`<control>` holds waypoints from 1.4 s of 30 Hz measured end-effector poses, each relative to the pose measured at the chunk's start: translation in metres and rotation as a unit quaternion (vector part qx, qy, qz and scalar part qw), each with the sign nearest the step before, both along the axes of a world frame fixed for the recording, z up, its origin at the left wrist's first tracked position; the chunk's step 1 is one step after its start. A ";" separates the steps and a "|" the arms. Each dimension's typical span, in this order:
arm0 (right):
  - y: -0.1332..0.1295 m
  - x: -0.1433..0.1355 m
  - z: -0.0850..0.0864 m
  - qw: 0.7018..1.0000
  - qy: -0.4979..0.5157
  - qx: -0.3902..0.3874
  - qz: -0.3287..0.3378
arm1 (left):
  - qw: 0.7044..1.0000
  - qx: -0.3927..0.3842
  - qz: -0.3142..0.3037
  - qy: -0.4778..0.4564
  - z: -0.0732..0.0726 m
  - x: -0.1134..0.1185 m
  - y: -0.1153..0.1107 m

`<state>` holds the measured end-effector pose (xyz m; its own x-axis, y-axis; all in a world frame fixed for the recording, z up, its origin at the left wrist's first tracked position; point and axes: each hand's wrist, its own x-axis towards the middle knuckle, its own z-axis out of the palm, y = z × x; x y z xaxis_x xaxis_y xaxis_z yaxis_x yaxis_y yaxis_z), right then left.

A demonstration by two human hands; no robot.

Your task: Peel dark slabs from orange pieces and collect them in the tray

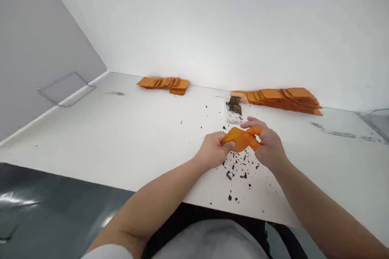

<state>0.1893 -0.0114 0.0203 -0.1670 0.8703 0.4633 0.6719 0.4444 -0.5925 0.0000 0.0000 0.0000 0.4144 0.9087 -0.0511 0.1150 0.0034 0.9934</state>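
Note:
Both of my hands hold one small orange pouch [240, 137] just above the white table [121, 137]. My left hand [212, 151] pinches its left edge. My right hand [267, 145] grips its right side, fingers curled over the top. Dark crumbs [240, 166] lie scattered on the table right under the pouch. Beyond my hands sits a clear plastic bag [234, 110] with dark brown material inside.
A fanned row of orange pouches [165, 83] lies at the back left by the wall. A longer stack of orange pouches [282, 99] lies at the back right. The table's front edge runs close to my body, with grey floor [45, 210] at the left.

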 end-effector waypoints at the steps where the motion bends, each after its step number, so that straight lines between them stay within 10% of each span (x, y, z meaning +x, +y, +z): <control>1: -0.001 0.001 0.001 1.000 0.010 -0.002 0.004 | 1.000 -0.003 -0.003 -0.008 -0.001 -0.001 0.000; 9: -0.001 0.004 0.002 0.995 0.019 -0.068 0.073 | 1.000 0.009 -0.019 0.000 0.000 -0.003 -0.005; 23: -0.003 -0.003 -0.005 0.987 0.130 -0.089 -0.003 | 0.999 0.017 -0.028 0.006 -0.002 -0.002 -0.008; 34: -0.041 -0.033 -0.002 0.869 0.408 -0.278 0.040 | 0.996 0.077 -0.025 0.019 -0.003 0.003 -0.013; 38: -0.034 -0.010 0.001 0.886 0.372 -0.273 0.036 | 0.993 0.106 -0.034 0.044 -0.001 0.003 -0.015; 42: 0.002 0.049 0.021 0.941 0.244 -0.205 -0.115 | 0.992 0.107 -0.037 0.061 -0.002 0.001 -0.014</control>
